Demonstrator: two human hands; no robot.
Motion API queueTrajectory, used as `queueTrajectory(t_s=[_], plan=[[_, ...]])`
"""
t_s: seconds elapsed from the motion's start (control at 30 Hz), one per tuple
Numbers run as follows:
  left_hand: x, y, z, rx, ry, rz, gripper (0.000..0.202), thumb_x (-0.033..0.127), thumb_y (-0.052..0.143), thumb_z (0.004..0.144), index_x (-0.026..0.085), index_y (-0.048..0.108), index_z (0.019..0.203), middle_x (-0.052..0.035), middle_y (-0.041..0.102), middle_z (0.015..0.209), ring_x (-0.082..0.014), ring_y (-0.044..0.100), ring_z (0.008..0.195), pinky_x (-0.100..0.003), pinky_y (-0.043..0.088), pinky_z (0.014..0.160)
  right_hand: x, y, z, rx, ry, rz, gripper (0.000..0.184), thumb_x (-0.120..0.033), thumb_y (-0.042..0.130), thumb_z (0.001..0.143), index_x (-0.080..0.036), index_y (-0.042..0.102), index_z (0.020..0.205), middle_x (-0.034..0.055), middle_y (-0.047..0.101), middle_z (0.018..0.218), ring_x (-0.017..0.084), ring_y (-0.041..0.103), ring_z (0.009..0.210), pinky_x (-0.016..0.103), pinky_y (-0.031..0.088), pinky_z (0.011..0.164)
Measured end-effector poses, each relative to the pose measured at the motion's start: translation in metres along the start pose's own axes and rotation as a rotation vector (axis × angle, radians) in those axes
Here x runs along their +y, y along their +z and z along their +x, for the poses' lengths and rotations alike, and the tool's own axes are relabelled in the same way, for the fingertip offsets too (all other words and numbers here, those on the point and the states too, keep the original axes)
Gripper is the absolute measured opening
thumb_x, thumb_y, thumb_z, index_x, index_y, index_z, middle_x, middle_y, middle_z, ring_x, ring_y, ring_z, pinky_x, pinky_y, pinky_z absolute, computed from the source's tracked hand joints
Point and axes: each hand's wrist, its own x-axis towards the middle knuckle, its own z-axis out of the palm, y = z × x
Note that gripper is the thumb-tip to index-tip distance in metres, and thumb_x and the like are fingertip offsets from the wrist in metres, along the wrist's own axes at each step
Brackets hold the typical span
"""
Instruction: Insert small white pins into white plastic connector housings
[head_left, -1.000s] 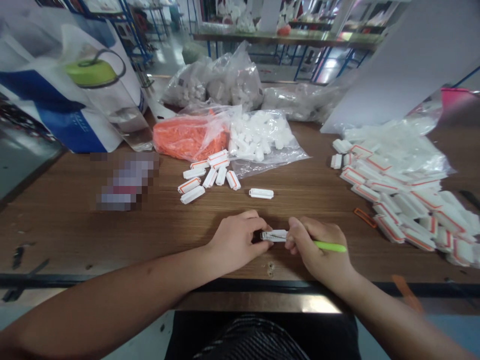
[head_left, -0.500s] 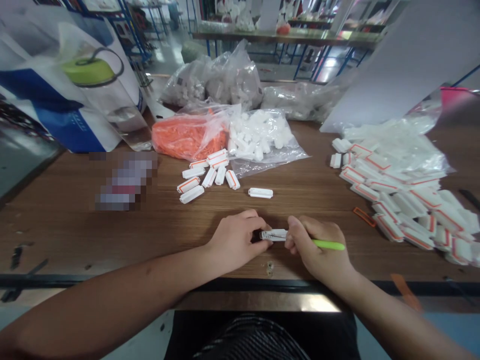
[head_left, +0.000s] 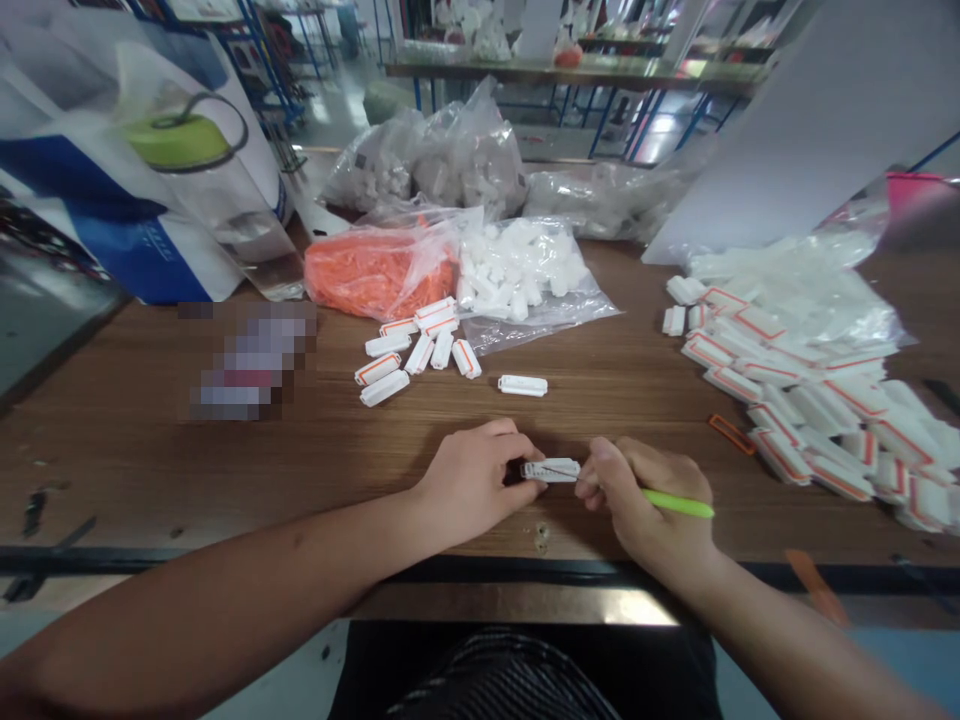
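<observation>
My left hand (head_left: 480, 475) pinches the left end of a small white plastic housing (head_left: 553, 470) close above the table. In my right hand (head_left: 649, 495) is a slim tool with a bright green handle (head_left: 679, 503); its thin tip lies over the housing's open face. A single white housing (head_left: 523, 385) rests just beyond my hands. Further left sits a loose group of white housings (head_left: 420, 350), some with an orange strip. An orange rectangular ring (head_left: 731, 434) lies to the right of my right hand.
Many white pieces with orange edges (head_left: 810, 400) are heaped at the right. At the back are a bag of orange parts (head_left: 379, 270), a bag of white parts (head_left: 517, 265) and larger clear bags (head_left: 442, 155). A green-capped bottle (head_left: 217, 190) stands at the left.
My right hand has shifted slightly right and turned, drawing the tool's green handle to the right and a little down. More of the housing shows. My left hand has stayed in place.
</observation>
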Motion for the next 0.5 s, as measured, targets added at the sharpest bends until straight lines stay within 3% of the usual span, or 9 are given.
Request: queueTrajectory(t_s=[0.2, 0.5], plan=[[-0.0002, 0.0002, -0.0001, 0.009, 0.002, 0.018, 0.013, 0.022, 0.073, 0.076, 0.021, 0.073, 0.089, 0.0034, 0.059, 0.078, -0.0089, 0.049, 0.059, -0.024, 0.035, 0.057, -0.0018, 0.0003, 0.0023, -0.052, 0.007, -0.035, 0.045, -0.029, 0.048, 0.096, -0.021, 0.059, 0.053, -0.0029, 0.061, 0.047, 0.008, 0.058, 0.04, 0.02, 0.044, 0.044], [-0.0001, 0.0002, -0.0002, 0.008, 0.001, 0.024, 0.014, 0.022, 0.073, 0.076, 0.021, 0.072, 0.089, 0.0032, 0.059, 0.078, -0.0093, 0.05, 0.06, -0.024, 0.036, 0.057, -0.0017, 0.001, 0.0018, -0.028, 0.015, 0.015, 0.045, -0.028, 0.048, 0.096, -0.021, 0.059, 0.053, -0.0028, 0.061, 0.047, 0.008, 0.057, 0.04, 0.02, 0.044, 0.043]])
